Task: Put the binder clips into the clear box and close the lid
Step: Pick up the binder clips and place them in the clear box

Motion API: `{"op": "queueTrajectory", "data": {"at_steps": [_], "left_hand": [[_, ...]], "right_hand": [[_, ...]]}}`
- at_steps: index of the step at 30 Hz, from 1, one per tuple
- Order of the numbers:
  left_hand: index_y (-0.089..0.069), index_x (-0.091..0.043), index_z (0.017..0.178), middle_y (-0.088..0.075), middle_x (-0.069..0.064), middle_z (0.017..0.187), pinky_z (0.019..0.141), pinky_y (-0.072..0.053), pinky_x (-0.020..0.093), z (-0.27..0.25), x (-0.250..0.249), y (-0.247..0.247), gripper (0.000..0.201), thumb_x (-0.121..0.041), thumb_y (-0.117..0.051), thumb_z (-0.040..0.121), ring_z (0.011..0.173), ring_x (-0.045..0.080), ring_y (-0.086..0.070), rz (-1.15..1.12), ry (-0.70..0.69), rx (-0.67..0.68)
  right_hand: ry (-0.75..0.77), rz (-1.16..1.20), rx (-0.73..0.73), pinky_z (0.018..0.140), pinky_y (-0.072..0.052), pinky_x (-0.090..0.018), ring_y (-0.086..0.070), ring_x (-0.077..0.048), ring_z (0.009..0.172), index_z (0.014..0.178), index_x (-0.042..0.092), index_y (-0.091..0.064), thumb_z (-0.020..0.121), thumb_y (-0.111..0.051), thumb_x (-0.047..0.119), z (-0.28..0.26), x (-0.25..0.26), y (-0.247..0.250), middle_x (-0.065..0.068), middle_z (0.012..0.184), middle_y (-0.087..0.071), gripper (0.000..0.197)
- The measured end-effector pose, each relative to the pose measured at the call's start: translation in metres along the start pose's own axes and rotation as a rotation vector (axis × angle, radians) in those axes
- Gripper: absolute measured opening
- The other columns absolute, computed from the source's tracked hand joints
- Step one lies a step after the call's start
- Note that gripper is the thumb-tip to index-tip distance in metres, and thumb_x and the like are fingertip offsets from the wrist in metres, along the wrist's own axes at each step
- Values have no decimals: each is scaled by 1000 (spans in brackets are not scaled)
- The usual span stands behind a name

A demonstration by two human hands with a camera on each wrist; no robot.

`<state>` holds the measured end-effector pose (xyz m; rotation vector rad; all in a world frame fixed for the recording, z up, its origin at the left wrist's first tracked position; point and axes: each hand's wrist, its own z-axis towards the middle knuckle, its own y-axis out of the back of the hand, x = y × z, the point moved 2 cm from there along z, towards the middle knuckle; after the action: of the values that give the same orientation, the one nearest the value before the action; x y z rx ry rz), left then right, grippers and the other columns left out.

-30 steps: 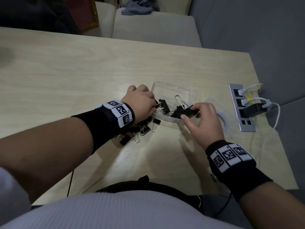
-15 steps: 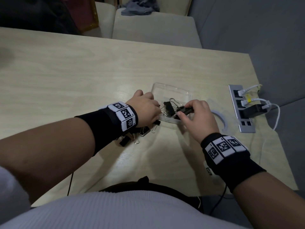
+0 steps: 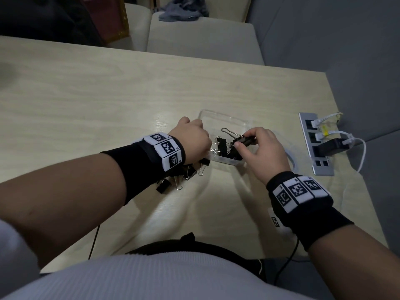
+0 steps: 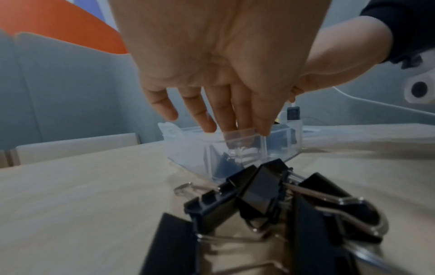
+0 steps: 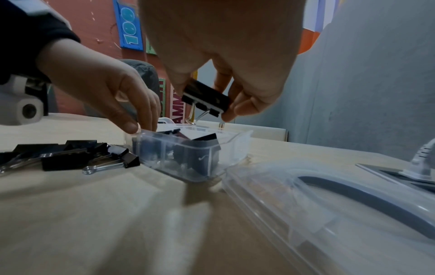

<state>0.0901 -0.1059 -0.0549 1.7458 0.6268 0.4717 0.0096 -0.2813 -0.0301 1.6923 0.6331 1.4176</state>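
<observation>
Over the open clear box point(image 3: 225, 159) our right hand point(image 3: 267, 153) holds one black binder clip point(image 5: 206, 98), pinched between thumb and fingertips, its wire handle hanging down just above the box's rim. Our left hand point(image 3: 190, 137) rests its straight fingers point(image 4: 263, 119) on the near left corner of the box, the tips touching the rim and wrapping round nothing. Several binder clips already lie inside the box point(image 5: 200, 158), black bodies showing through the clear wall. More loose clips point(image 4: 263, 201) sit in a heap on the tabletop point(image 3: 108, 100) just beside the box, partly under our left wrist. To the right of the box the clear lid point(image 5: 329, 201) lies flat on the tabletop, separate from the box and close to its right wall. Farther right, a grey power strip point(image 3: 316, 146) is set into the tabletop with white cables plugged in.
</observation>
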Motion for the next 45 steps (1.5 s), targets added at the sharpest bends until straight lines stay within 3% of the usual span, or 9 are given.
{"op": "queueTrajectory", "data": {"at_steps": [7,11,14,18,22,28,35,41,45], "left_hand": [[-61,-26,103,-68,2,94,87,-39,37,-7,8,16,20,-37,-56,87,94,28,-60,-253,126,-136],[-47,-29,124,-60,-3,122,95,-38,44,-8,9,17,48,-46,-63,82,113,25,-52,-400,177,-229],[-43,-32,132,-56,-5,130,98,-37,45,-7,6,16,50,-45,-58,86,119,24,-49,-412,154,-240],[-42,-29,130,-65,-5,117,95,-39,44,-3,6,12,48,-39,-58,86,111,25,-54,-416,207,-215],[-54,-24,111,-68,2,95,89,-39,41,-3,7,7,28,-37,-56,87,100,28,-57,-304,239,-122],[-67,-30,96,-68,-4,87,75,-26,36,1,7,5,20,-26,-49,87,98,24,-54,-189,178,-72],[-64,-25,102,-63,0,103,87,-35,42,2,7,11,19,-24,-56,85,106,27,-49,-144,168,-100],[-60,-24,109,-58,2,113,89,-38,42,-18,21,10,23,-30,-56,87,107,28,-51,-360,266,-292],[-57,-25,106,-55,-3,102,85,-49,42,-41,48,-2,22,-21,-55,85,96,21,-55,-550,363,-234]], "right_hand": [[-33,100,-14,78,-42,-29,-58,-20,89,98,11,-65,101,-52,34,6,7,-3,-2,93,-64,27],[-52,147,23,73,-51,-36,-66,-27,82,95,10,-63,104,-44,38,10,13,-7,-5,81,-67,35],[-98,173,64,68,-58,-42,-71,-28,66,95,8,-60,104,-40,42,15,22,-12,-4,76,-65,41],[-224,148,55,57,-52,-31,-66,-14,52,103,9,-58,104,-43,41,23,23,-14,-7,83,-69,36],[-287,64,92,57,-49,-27,-65,-12,59,107,13,-58,101,-51,29,25,11,-17,-9,86,-74,19],[-123,-91,171,80,-48,-31,-59,-23,92,115,22,-62,94,-62,32,18,10,-21,-8,116,-60,23],[-53,-280,304,95,-50,-39,-56,-28,116,138,25,-53,99,-56,25,8,15,-24,-8,130,-49,39],[180,-210,153,92,-52,-41,-56,-28,108,116,13,-63,93,-60,15,-14,26,-25,-9,117,-56,23],[415,-216,273,84,-54,-41,-60,-28,93,105,11,-67,88,-46,19,-42,37,-42,-7,103,-64,29]]}}
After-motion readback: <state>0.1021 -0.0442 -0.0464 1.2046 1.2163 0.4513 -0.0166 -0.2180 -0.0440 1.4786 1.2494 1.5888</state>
